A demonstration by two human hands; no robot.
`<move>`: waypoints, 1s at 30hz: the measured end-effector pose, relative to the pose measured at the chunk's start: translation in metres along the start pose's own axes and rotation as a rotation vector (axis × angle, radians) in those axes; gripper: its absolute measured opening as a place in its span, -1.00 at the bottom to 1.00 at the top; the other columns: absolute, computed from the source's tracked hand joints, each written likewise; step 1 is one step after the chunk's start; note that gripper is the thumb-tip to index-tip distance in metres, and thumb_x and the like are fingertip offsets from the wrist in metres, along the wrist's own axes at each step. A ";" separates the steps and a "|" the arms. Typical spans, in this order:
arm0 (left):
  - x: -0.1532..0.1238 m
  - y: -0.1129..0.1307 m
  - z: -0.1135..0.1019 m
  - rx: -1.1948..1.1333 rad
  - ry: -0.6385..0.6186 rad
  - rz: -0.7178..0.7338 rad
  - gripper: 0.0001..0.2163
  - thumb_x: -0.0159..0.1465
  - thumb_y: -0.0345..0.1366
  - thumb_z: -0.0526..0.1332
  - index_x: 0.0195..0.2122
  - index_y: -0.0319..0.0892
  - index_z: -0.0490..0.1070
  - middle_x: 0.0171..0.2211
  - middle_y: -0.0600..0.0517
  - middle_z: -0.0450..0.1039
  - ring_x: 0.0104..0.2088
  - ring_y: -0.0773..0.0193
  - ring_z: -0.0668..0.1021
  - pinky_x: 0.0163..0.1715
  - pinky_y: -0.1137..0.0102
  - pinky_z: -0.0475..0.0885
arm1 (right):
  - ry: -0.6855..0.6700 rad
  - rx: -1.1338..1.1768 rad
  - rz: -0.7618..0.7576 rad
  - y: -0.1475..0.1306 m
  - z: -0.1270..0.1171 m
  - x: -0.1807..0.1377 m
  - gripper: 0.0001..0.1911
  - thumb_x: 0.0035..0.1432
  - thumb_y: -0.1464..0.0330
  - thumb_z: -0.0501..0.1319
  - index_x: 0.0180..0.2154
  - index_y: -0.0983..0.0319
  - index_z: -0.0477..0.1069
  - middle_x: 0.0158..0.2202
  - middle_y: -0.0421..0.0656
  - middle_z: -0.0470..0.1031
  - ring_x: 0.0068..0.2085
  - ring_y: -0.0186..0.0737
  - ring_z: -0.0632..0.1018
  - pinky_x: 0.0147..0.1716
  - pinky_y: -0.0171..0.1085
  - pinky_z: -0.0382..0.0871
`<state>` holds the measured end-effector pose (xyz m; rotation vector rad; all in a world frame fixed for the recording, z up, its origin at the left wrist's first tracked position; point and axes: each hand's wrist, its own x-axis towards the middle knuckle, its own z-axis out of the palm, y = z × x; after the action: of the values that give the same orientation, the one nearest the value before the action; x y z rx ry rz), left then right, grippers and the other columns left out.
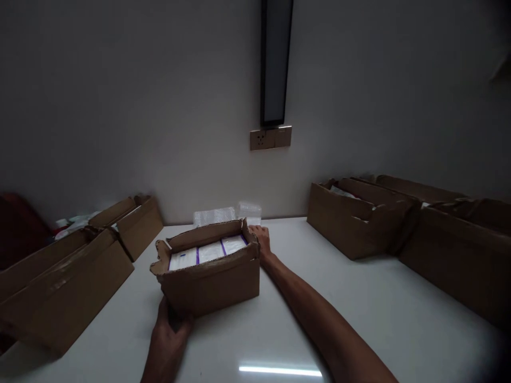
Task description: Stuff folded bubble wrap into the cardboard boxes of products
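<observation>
A small open cardboard box (211, 282) stands on the white table (359, 308), a little left of the middle. Inside it lie white packets with purple stripes (207, 251), side by side. My left hand (170, 332) grips the box's near lower left corner. My right hand (261, 239) holds the far right corner, fingers over the torn rim. The room is dim.
Two long cardboard boxes (64, 287) lie at the left, another (136, 223) behind them. Larger cardboard boxes (359, 218) line the right side. Clear plastic wrapping (223, 214) sits against the wall behind the small box. A wall socket (270, 139) is above.
</observation>
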<state>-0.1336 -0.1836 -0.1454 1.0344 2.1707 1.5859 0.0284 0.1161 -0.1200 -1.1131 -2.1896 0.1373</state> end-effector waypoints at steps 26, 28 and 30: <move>-0.156 0.024 -0.011 0.258 -0.092 0.726 -0.34 0.25 -0.33 0.20 0.34 -0.03 -0.02 0.30 -0.19 0.12 0.30 -0.10 0.23 0.24 -0.01 0.23 | -0.119 0.331 -0.181 -0.063 -0.259 -0.287 -0.76 0.37 0.30 0.05 -0.25 0.17 0.47 -0.29 -0.12 0.57 -0.25 -0.18 0.54 -0.21 -0.17 0.44; -0.171 0.038 0.008 0.180 -0.262 0.653 -0.28 0.22 -0.34 0.22 0.37 -0.04 -0.08 0.36 -0.19 0.02 0.26 -0.08 0.29 0.18 0.02 0.31 | -0.228 0.366 -0.266 -0.081 -0.274 -0.296 -0.80 0.36 0.34 0.07 -0.21 0.16 0.47 -0.28 -0.12 0.57 -0.24 -0.18 0.54 -0.19 -0.16 0.44; -0.170 0.055 0.031 0.056 -0.420 0.530 -0.24 0.17 -0.37 0.22 0.38 -0.04 -0.07 0.40 -0.19 -0.08 0.08 0.03 0.47 0.05 0.11 0.44 | -0.377 0.425 -0.312 -0.097 -0.292 -0.302 -0.80 0.34 0.35 0.10 -0.11 0.14 0.49 -0.20 -0.10 0.58 -0.16 -0.15 0.55 -0.10 -0.13 0.45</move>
<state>0.0267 -0.2674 -0.1397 1.8819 1.7484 1.3248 0.2637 -0.2289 -0.0147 -0.5315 -2.4708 0.6853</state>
